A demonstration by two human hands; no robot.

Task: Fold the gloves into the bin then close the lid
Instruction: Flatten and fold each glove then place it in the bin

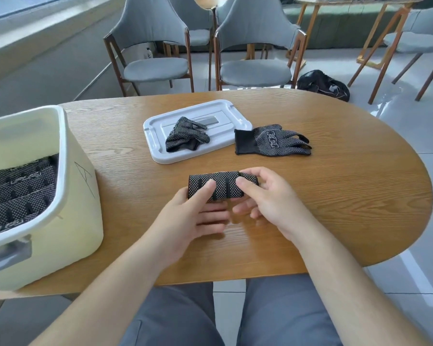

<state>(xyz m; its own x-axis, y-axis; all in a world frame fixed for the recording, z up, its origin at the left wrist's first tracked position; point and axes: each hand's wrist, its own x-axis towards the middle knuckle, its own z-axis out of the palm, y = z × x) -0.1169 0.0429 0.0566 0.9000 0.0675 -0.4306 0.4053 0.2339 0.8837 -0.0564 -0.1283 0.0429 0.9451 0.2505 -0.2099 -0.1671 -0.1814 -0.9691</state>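
A folded black glove with white dots lies on the wooden table in front of me. My left hand presses its left half with an extended index finger. My right hand holds its right end, thumb on top and fingers curled round it. A pale yellow bin stands at the left, open, with several folded gloves inside. Its white lid lies flat beyond, with a crumpled glove on it. Another glove lies flat to the lid's right.
Grey chairs stand behind the table's far edge, and a black bag lies on the floor at the right. The table's rounded right end curves away near the flat glove. My knees sit under the near edge.
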